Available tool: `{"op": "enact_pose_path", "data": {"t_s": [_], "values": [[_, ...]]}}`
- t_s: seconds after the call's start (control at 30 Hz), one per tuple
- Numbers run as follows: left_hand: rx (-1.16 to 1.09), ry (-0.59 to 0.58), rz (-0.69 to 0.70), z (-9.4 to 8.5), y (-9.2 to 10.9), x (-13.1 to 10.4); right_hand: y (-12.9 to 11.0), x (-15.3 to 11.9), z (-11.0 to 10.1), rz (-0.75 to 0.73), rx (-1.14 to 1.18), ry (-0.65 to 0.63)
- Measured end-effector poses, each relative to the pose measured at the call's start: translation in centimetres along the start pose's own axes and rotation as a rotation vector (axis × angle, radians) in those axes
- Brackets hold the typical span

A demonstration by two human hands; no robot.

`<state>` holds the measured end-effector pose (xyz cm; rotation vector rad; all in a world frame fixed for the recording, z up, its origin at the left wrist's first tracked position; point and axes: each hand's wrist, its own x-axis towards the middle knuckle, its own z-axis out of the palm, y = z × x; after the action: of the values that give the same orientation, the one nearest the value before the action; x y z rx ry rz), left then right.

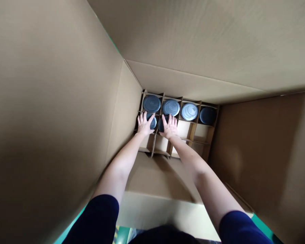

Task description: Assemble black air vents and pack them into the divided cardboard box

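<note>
Deep in a cardboard box, my left hand [144, 125] curves its fingers and thumb around the top of a dark round-topped item [153, 123] in the left cell of the second row. Beside it, my right hand [170, 127] grips a similar dark round item [161, 124] in the neighbouring cell, covering much of it. Behind the hands, the far row holds a dark round item [151, 103], two shinier ones, a grey-blue disc [171, 107] and a pale glossy disc [189, 111], and a darker disc [207, 115] at the right.
A cardboard divider grid [191, 131] splits the box floor into cells, several showing bare bottoms toward me and right. Tall box walls and flaps rise around my arms: the left flap [53, 84], the far flap [218, 44] and the right wall [254, 145].
</note>
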<state>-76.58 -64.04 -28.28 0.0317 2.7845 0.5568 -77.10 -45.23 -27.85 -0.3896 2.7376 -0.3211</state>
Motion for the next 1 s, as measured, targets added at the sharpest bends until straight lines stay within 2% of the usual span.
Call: {"op": "enact_pose_path", "data": {"t_s": [0.1, 0.27, 0.4, 0.57, 0.87, 1.0], "values": [[0.014, -0.024, 0.028, -0.1, -0.6, 0.1, 0.6, 0.0, 1.0, 0.011, 0.003, 0.000], [-0.015, -0.013, 0.121, -0.2, -0.9, -0.5, 3.4, -1.0, 1.8, -0.097, 0.030, 0.051], [-0.072, 0.001, 0.190, 0.6, -0.8, -1.1, 4.6, -1.4, 2.2, -0.166, 0.088, 0.084], [-0.170, -0.015, 0.140, 1.9, -0.1, -1.3, 4.1, -1.4, 2.8, -0.156, 0.135, 0.114], [0.009, -0.032, 0.104, 2.9, 0.5, -1.6, 3.8, -2.0, 3.6, -0.110, 0.082, 0.075], [0.126, -0.097, 0.040, 2.5, 0.3, -0.6, 2.4, -0.7, 3.0, -0.068, 0.069, 0.000]]}}
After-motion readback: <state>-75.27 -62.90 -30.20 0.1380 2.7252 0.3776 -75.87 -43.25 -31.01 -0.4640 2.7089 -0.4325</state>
